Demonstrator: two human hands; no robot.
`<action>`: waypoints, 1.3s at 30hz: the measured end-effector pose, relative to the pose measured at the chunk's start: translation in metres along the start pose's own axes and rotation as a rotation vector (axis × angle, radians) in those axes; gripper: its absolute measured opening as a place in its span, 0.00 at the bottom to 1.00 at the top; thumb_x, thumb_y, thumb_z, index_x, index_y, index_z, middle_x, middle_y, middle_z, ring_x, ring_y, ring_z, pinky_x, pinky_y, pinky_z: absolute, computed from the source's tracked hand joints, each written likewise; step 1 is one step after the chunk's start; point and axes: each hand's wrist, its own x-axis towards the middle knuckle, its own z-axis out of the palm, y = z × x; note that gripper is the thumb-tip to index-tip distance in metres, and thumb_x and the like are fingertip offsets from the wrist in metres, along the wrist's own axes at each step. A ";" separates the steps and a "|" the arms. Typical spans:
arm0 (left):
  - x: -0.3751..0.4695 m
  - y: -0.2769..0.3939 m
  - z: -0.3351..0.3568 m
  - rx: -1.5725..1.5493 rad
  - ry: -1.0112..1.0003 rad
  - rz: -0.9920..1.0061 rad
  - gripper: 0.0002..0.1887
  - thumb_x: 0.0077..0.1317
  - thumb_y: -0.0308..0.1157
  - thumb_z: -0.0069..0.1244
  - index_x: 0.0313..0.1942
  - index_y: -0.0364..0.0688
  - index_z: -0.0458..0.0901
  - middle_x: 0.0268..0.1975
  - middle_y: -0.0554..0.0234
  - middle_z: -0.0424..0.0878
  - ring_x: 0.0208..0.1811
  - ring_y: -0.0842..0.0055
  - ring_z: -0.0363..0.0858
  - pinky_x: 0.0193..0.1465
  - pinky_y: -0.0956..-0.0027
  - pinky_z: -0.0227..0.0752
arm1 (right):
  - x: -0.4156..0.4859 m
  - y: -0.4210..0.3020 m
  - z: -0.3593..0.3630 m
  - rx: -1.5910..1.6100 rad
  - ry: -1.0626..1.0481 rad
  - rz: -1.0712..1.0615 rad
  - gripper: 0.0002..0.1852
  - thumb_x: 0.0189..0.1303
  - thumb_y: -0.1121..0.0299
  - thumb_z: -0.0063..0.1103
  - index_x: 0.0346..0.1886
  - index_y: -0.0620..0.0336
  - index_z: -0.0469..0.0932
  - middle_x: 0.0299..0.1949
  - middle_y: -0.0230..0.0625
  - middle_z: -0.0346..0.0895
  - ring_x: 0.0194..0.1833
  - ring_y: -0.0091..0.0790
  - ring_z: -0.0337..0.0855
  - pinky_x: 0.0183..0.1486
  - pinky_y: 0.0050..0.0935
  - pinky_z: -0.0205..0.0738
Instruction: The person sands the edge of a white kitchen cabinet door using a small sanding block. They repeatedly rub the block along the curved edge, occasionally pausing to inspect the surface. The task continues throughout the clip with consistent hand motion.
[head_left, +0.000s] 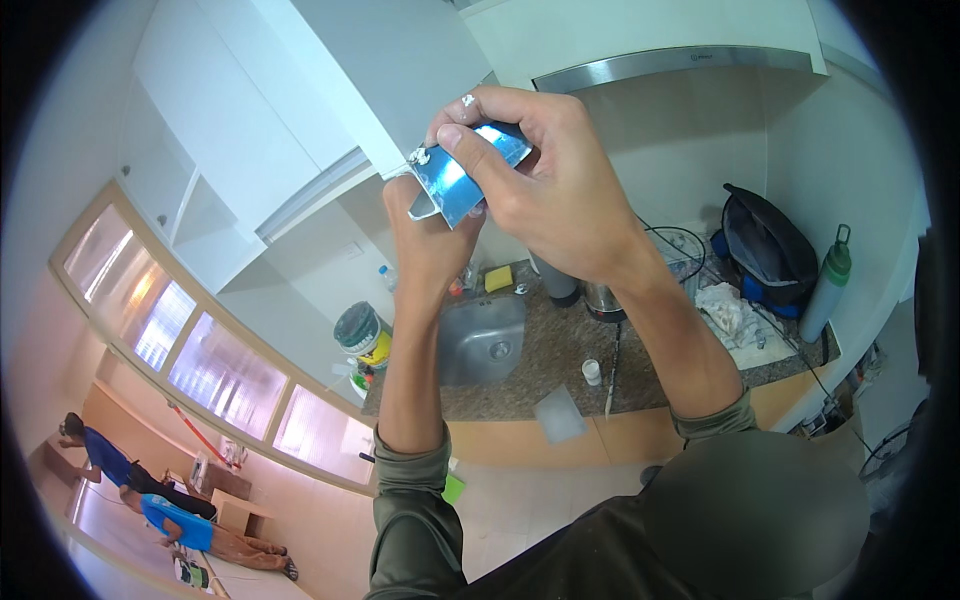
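Note:
My right hand (559, 169) is raised at the upper middle, its thumb and fingers pinching a shiny metal plate (450, 180) that reflects blue. White putty-like paste (418, 156) clings to the plate's left corner, and a smear of it marks my right index finger. Close below the plate is my left hand (433, 225), its fingers mostly hidden behind the plate and my wrist. A small bent flange (425, 208) with a pale edge juts out between the plate and my left hand. Whether my left hand grips it cannot be made out.
White wall cabinets (240, 97) and a range hood (675, 64) hang overhead. Below, the granite counter (555, 360) holds a steel sink (480, 341), a bucket (364, 330), a kettle (604, 300), a bag (772, 255) and a bottle (825, 289). Two people (176, 517) work beyond the window.

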 end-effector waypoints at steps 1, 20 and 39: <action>0.001 0.001 0.002 -0.043 0.005 -0.002 0.06 0.50 0.20 0.59 0.29 0.30 0.81 0.24 0.56 0.83 0.24 0.73 0.81 0.31 0.68 0.73 | 0.000 0.001 0.000 0.003 0.003 -0.027 0.09 0.70 0.71 0.58 0.40 0.70 0.80 0.35 0.30 0.80 0.36 0.15 0.74 0.37 0.18 0.73; -0.078 0.028 -0.006 -0.337 -0.033 -0.568 0.22 0.64 0.19 0.59 0.58 0.24 0.75 0.47 0.52 0.85 0.42 0.77 0.84 0.46 0.75 0.76 | -0.053 0.057 -0.047 0.078 -0.202 0.247 0.10 0.63 0.75 0.65 0.46 0.67 0.80 0.33 0.38 0.84 0.28 0.22 0.83 0.31 0.20 0.78; -0.144 -0.053 0.061 0.804 -0.175 -0.914 0.05 0.62 0.25 0.60 0.37 0.36 0.90 0.33 0.58 0.90 0.29 0.73 0.85 0.34 0.73 0.78 | 0.073 0.230 -0.081 0.101 0.117 -0.127 0.08 0.63 0.79 0.64 0.45 0.65 0.83 0.33 0.37 0.85 0.29 0.20 0.82 0.32 0.20 0.77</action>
